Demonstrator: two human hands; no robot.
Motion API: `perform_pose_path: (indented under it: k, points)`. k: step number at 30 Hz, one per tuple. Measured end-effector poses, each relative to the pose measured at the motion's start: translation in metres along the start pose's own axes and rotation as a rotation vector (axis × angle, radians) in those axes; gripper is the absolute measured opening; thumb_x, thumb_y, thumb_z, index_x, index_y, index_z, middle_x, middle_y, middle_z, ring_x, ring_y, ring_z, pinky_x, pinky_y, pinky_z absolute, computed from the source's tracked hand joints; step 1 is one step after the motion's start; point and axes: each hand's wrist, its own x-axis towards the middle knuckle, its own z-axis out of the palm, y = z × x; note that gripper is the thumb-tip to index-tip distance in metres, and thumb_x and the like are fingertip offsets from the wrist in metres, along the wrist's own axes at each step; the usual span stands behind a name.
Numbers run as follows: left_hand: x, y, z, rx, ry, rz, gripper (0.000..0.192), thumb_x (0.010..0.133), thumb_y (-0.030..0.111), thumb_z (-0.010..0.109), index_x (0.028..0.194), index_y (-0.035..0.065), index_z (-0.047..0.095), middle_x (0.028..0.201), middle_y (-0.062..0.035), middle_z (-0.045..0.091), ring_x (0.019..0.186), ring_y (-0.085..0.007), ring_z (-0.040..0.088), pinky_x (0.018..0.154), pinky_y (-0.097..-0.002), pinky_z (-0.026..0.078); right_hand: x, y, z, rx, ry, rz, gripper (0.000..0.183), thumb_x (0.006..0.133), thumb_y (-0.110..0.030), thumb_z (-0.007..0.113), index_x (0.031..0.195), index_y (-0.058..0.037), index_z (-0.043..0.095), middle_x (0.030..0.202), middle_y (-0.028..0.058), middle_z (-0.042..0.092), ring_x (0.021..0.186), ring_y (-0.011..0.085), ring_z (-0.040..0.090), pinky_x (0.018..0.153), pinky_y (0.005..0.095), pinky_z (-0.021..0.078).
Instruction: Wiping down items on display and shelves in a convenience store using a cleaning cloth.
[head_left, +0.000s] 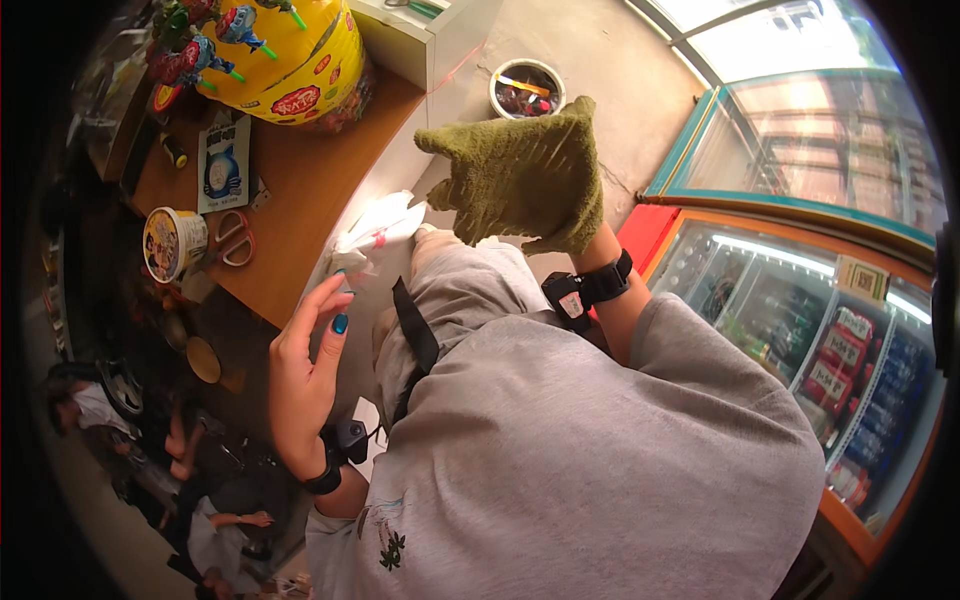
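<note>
A green cloth (525, 176) is draped over my right hand and hides its fingers; only the wrist with a black strapped device shows below it. My left hand (304, 367) is raised beside the wooden counter (300, 217), its fingers apart and bent, with nothing in them. Just above those fingertips lies a crumpled white plastic bag (382, 225). On the counter are scissors (235, 238) with red-and-white handles, a lidded paper tub (174, 244) and a pale printed packet (224, 165).
A large yellow candy container (300, 75) with lollipops stands at the counter's far end. On the floor ahead is a round bin (527, 88) with litter inside. A glass-door drinks cooler (795, 330) stands at the right. Other people sit at the lower left.
</note>
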Motion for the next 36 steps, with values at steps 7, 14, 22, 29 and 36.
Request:
perform_pose_path:
  k: [7, 14, 22, 29, 36]
  points:
    - [0.013, -0.042, -0.046, 0.063, -0.165, 0.022, 0.032, 0.091, 0.011, 0.051, 0.122, 0.0012, 0.052, 0.099, -0.0106, 0.065, 0.089, -0.0136, 0.058, 0.080, -0.0247, 0.044, -0.043, 0.039, 0.037, 0.457, 0.122, 0.065, 0.044, 0.096, -0.037, 0.040, 0.123, -0.0044, 0.051, 0.119, 0.0101, 0.056, 0.107, 0.0200, 0.054, 0.094, 0.0367, 0.0437]
    - [0.032, -0.105, -0.092, 0.198, -0.303, 0.098, 0.032, 0.091, 0.014, 0.052, 0.119, -0.0021, 0.053, 0.095, -0.0168, 0.064, 0.084, -0.0244, 0.063, 0.074, -0.0318, 0.048, -0.118, 0.075, 0.112, 0.395, 0.458, -0.162, 0.043, 0.096, -0.036, 0.041, 0.123, -0.0043, 0.051, 0.118, 0.0100, 0.056, 0.106, 0.0196, 0.054, 0.093, 0.0361, 0.0440]
    - [0.090, -0.233, -0.117, 0.578, -0.073, 0.240, 0.050, 0.089, 0.022, 0.055, 0.128, -0.0047, 0.039, 0.124, -0.0215, 0.043, 0.095, -0.0359, 0.056, 0.083, -0.0395, 0.046, -0.176, 0.111, 0.183, 0.396, 0.687, -0.308, 0.042, 0.095, -0.034, 0.042, 0.122, -0.0042, 0.052, 0.117, 0.0100, 0.057, 0.105, 0.0192, 0.055, 0.092, 0.0353, 0.0444]
    - [0.100, -0.210, -0.099, 0.775, 0.020, 0.230, 0.046, 0.085, 0.022, 0.059, 0.119, -0.0018, 0.040, 0.114, -0.0226, 0.047, 0.100, -0.0405, 0.054, 0.084, -0.0433, 0.046, -0.197, 0.118, 0.194, 0.391, 0.793, -0.373, 0.041, 0.095, -0.033, 0.043, 0.122, -0.0042, 0.052, 0.117, 0.0099, 0.057, 0.104, 0.0188, 0.055, 0.091, 0.0346, 0.0448]
    - [0.098, -0.209, -0.070, 0.615, -0.169, 0.418, 0.033, 0.082, 0.007, 0.056, 0.114, 0.0048, 0.046, 0.107, -0.0169, 0.050, 0.087, -0.0370, 0.058, 0.072, -0.0436, 0.048, -0.197, 0.111, 0.176, 0.394, 0.814, -0.369, 0.040, 0.094, -0.032, 0.044, 0.121, -0.0041, 0.052, 0.116, 0.0099, 0.057, 0.103, 0.0184, 0.055, 0.089, 0.0340, 0.0451]
